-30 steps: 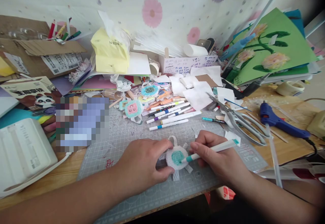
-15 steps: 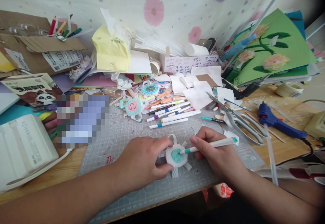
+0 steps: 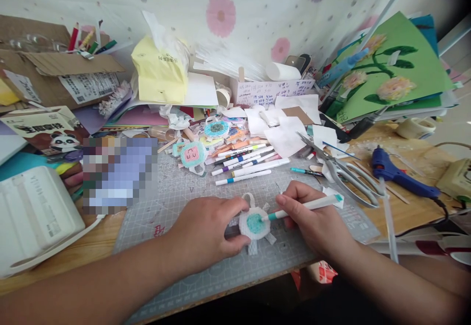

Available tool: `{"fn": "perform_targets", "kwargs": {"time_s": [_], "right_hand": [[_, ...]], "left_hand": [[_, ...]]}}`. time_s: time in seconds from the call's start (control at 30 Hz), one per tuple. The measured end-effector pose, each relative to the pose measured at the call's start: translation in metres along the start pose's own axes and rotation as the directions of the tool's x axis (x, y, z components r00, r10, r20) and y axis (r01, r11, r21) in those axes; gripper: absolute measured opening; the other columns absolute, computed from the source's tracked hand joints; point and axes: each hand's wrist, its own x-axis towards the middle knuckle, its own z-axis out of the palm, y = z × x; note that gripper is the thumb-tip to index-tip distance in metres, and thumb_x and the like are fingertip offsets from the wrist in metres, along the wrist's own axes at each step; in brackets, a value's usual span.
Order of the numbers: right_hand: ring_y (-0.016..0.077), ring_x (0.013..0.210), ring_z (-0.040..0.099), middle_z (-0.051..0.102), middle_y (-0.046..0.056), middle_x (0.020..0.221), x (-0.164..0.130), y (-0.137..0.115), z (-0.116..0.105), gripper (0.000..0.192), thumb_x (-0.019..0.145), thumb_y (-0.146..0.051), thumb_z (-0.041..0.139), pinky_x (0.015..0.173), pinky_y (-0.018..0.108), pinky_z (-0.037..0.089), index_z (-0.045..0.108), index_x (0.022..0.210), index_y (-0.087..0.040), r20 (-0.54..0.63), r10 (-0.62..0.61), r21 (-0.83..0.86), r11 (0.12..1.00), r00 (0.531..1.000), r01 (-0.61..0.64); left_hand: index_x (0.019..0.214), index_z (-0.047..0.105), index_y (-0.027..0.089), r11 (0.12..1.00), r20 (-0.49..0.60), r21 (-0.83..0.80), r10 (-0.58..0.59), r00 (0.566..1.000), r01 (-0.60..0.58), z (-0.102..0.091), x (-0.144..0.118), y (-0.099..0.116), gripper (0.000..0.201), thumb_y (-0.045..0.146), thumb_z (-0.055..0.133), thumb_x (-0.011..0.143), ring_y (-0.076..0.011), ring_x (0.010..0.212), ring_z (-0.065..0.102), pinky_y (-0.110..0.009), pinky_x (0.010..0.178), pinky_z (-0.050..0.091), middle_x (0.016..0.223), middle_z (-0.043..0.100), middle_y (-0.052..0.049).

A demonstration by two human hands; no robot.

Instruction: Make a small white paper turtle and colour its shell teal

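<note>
My left hand (image 3: 206, 234) pins a small white round craft piece (image 3: 253, 224) against the grey cutting mat (image 3: 172, 197); thumb and fingers press its left edge. The piece has a teal-coloured middle and little white tabs around it. My right hand (image 3: 312, 219) grips a white marker with a teal tip (image 3: 305, 206), and the tip touches the teal patch. Both forearms come in from the bottom edge.
Several markers (image 3: 246, 165) lie beyond the hands. Grey scissors (image 3: 342, 173) and a blue glue gun (image 3: 397, 175) are to the right. A white box (image 3: 33, 217) sits at left, a yellow tissue pack (image 3: 160, 72) and cardboard box (image 3: 55, 77) behind, green flower card (image 3: 397, 69) at back right.
The marker tip has shifted slightly over the teal patch, and the marker now lies flatter than a second ago. My left hand still holds the piece in place.
</note>
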Motion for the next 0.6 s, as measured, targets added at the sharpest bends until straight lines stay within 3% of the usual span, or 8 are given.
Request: {"fn": "perform_targets", "kwargs": {"time_s": [0.37, 0.6], "right_hand": [[0.0082, 0.042, 0.042, 0.052, -0.006, 0.045, -0.0004, -0.0006, 0.0034, 0.028, 0.079, -0.036, 0.061, 0.042, 0.02, 0.03, 0.047, 0.06, -0.02, 0.047, -0.01, 0.059, 0.998, 0.999, 0.007], [0.0089, 0.043, 0.043, 0.051, -0.006, 0.045, -0.0014, -0.0065, 0.0069, 0.026, 0.077, -0.034, 0.06, 0.043, 0.02, 0.032, 0.046, 0.059, -0.021, 0.067, -0.019, 0.002, 1.0, 0.998, 0.019]], "left_hand": [[0.106, 0.058, 0.027, 1.0, -0.009, -0.004, 0.002, 1.0, -0.002, 0.0004, 0.0001, -0.0004, 0.038, 0.042, 0.061, 0.072, -0.019, 0.07, 0.059, -0.027, 0.06, 0.038, 0.08, 0.066, 0.0], [0.105, 0.059, 0.026, 1.0, -0.004, 0.008, 0.001, 1.0, -0.001, -0.0002, -0.0004, 0.0007, 0.037, 0.042, 0.061, 0.072, -0.0193, 0.067, 0.059, -0.027, 0.058, 0.036, 0.073, 0.064, 0.0]]}}
